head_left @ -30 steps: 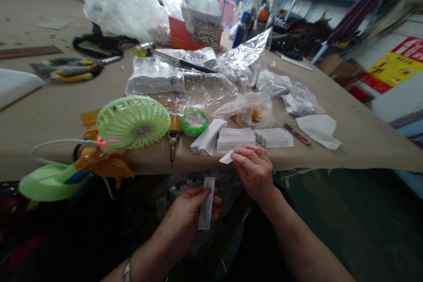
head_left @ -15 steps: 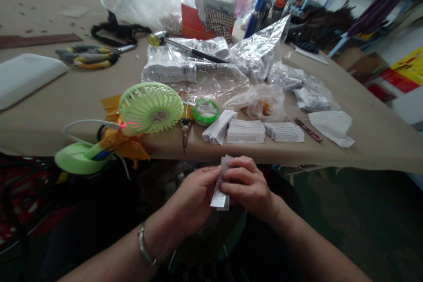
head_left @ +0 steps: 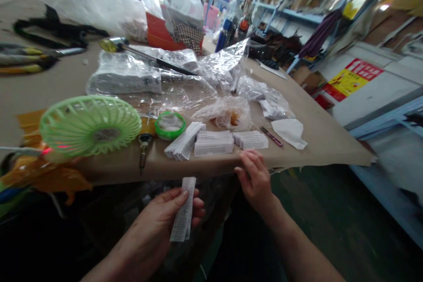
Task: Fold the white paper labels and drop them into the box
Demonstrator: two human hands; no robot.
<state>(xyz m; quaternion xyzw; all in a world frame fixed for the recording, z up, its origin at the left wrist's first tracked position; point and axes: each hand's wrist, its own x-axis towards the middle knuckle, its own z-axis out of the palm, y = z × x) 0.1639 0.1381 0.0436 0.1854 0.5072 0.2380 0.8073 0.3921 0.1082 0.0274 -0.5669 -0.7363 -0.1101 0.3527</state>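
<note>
Two paper strips (head_left: 183, 216) lay overlapped in the left hand (head_left: 160, 213), thumb-pinched, apparently to prevent slipping | Right hand (head_left: 257, 180) hung partly spread, visibly empty, near the paper stacks (head_left: 214, 146) | Stacks lined the table edge (head_left: 322, 156), presumably for short reach

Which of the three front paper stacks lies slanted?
The leftmost stack, beside the green tub; the middle stack and right stack sit squarer to the table edge.

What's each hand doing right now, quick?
Left hand: closed, holding printed paper strips between thumb and fingers.
Right hand: open, fingers loosely curled, nothing visible in it, close to the right-hand paper stack.
</note>
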